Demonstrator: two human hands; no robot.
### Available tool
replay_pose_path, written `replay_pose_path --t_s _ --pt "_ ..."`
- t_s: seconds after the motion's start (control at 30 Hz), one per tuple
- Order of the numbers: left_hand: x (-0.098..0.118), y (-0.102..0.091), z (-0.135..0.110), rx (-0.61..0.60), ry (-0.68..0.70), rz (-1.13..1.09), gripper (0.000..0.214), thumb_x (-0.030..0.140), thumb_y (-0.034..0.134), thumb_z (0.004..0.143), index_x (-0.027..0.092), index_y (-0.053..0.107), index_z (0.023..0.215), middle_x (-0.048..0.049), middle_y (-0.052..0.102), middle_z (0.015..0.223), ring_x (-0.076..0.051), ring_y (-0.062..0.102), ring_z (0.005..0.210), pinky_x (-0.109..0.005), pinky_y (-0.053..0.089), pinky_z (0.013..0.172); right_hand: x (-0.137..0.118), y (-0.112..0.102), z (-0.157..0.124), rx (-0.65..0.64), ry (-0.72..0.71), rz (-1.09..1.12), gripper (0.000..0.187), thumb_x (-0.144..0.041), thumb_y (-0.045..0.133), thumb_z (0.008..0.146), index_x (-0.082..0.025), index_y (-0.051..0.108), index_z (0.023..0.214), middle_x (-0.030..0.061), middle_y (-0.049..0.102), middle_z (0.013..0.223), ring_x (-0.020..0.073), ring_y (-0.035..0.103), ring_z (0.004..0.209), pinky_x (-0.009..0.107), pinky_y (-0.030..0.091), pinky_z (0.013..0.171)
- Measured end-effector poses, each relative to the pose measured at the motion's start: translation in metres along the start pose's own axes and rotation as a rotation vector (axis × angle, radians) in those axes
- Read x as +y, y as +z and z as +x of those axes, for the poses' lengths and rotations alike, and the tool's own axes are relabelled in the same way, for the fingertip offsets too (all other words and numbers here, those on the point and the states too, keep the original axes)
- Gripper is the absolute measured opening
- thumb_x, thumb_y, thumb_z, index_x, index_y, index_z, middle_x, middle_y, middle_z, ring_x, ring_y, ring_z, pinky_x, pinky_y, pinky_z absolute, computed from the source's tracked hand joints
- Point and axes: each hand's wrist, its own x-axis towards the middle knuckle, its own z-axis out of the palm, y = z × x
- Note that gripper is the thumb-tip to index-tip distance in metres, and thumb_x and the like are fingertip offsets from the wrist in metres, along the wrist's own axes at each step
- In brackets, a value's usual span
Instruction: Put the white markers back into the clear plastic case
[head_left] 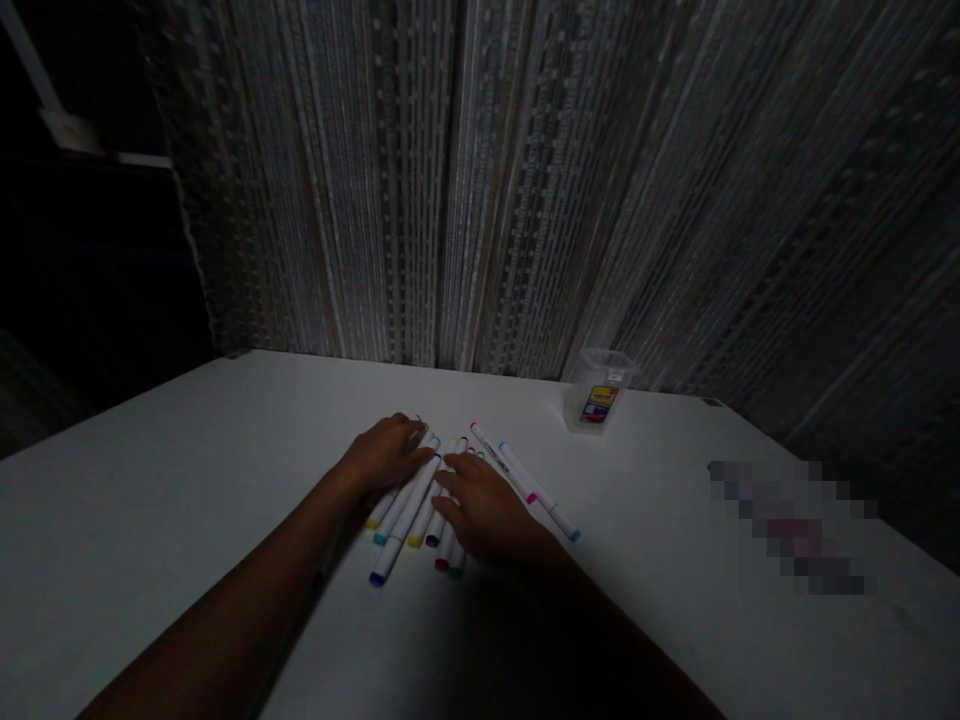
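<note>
Several white markers with coloured end caps lie side by side on a white table [247, 480]. My left hand [386, 455] rests over the left side of the group, its fingers stretched across the far ends. A blue-capped marker [405, 525] lies between my hands, its blue end pointing towards me. My right hand [484, 505] lies on the right side of the group, fingers spread over the markers and partly hiding them. Just beyond it, a pink-capped marker [504, 463] and a light-blue-capped marker [540, 493] lie slanted, apart from the hand.
A clear plastic container [600, 390] with a yellow and blue label stands at the back right of the table. A blurred-out, pixelated item [791, 530] lies near the right edge. Behind the table hangs a string curtain [465, 190]. The scene is dim.
</note>
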Motion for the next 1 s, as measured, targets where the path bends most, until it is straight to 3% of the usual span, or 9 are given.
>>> replay_pose_path --t_s 0.13,0.33,0.43,0.53,0.7,0.87,1.0 --pt "-0.004 0.014 0.004 0.081 0.103 -0.06 0.054 0.043 0.043 0.081 0.012 0.045 0.125 -0.0135 0.037 0.137 -0.025 0.033 0.127 -0.035 0.03 0.103 -0.004 0.0 -0.001 -0.058 -0.019 0.007 0.043 -0.037 0.04 0.089 -0.018 0.042 0.128 0.0105 0.036 0.138 0.0292 0.024 0.129 0.05 0.022 0.102" --pt "-0.006 0.013 0.007 0.052 0.088 -0.063 0.047 0.045 0.042 0.082 0.012 0.056 0.111 -0.0137 0.058 0.113 -0.026 0.051 0.108 -0.035 0.039 0.093 -0.007 -0.006 -0.001 -0.117 -0.064 0.055 0.034 -0.034 0.034 0.091 -0.019 0.053 0.115 0.0089 0.048 0.128 0.0261 0.032 0.124 0.053 0.02 0.101" --pt "-0.008 0.013 0.008 0.107 0.066 -0.101 0.05 0.044 0.044 0.08 0.011 0.052 0.117 -0.0139 0.053 0.119 -0.025 0.048 0.111 -0.035 0.038 0.094 -0.009 -0.004 0.0 -0.102 -0.056 0.048 0.04 -0.037 0.037 0.089 -0.019 0.045 0.124 0.0102 0.04 0.136 0.0272 0.028 0.127 0.053 0.02 0.102" --pt "-0.009 0.016 0.01 0.067 0.117 -0.163 0.048 0.044 0.041 0.082 0.012 0.051 0.117 -0.0124 0.049 0.125 -0.023 0.045 0.115 -0.032 0.036 0.097 -0.012 -0.001 0.0 -0.129 -0.081 0.029 0.044 -0.041 0.039 0.088 -0.02 0.042 0.127 0.0094 0.035 0.139 0.0289 0.022 0.129 0.055 0.018 0.102" --pt "-0.008 0.012 0.01 -0.038 0.115 -0.122 0.04 0.046 0.041 0.082 0.015 0.061 0.097 -0.0101 0.063 0.095 -0.022 0.056 0.092 -0.033 0.042 0.085 -0.013 -0.004 0.001 -0.171 -0.122 0.073 0.038 -0.039 0.035 0.09 -0.022 0.047 0.122 0.0062 0.044 0.133 0.026 0.025 0.128 0.055 0.018 0.102" --pt "-0.008 0.017 0.011 0.045 0.184 -0.252 0.046 0.041 0.038 0.083 0.013 0.052 0.117 -0.0113 0.051 0.125 -0.021 0.045 0.115 -0.032 0.034 0.097 -0.012 0.0 0.002 -0.116 -0.091 0.071 0.047 -0.042 0.039 0.088 -0.02 0.037 0.13 0.0089 0.035 0.139 0.0277 0.022 0.129 0.056 0.019 0.101" --pt "-0.003 0.013 0.01 -0.053 0.201 -0.291 0.039 0.04 0.035 0.084 0.015 0.061 0.101 -0.0078 0.063 0.106 -0.018 0.055 0.1 -0.028 0.04 0.089 -0.016 0.004 0.002 -0.115 -0.136 0.056 0.042 -0.043 0.037 0.089 -0.021 0.043 0.124 0.0071 0.038 0.137 0.0284 0.022 0.129 0.057 0.018 0.1"
